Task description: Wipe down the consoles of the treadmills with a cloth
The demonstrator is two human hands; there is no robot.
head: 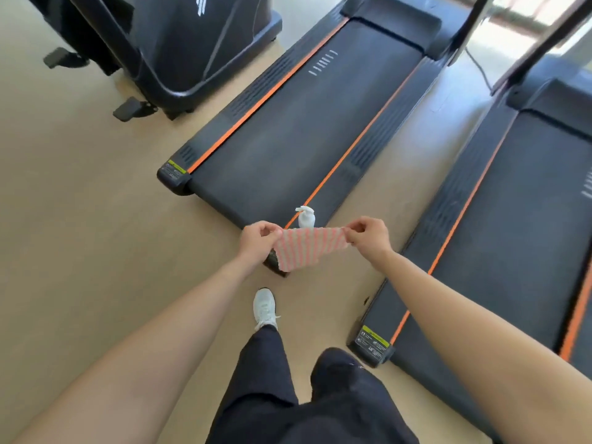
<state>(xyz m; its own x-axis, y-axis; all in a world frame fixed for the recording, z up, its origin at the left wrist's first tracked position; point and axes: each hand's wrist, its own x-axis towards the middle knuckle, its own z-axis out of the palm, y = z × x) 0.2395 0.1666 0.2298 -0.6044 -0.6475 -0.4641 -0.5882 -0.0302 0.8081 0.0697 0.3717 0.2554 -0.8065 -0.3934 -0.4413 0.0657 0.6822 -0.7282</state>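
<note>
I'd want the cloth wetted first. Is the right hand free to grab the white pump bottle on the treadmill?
Probably not yet: the right hand pinches one corner of the cloth, the left hand the other. Letting go, it should reach the bottle; nothing else blocks it.

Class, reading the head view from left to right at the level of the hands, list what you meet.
Beige floor → left hand → pink-and-white striped cloth → right hand → black treadmill with orange stripes.
</note>
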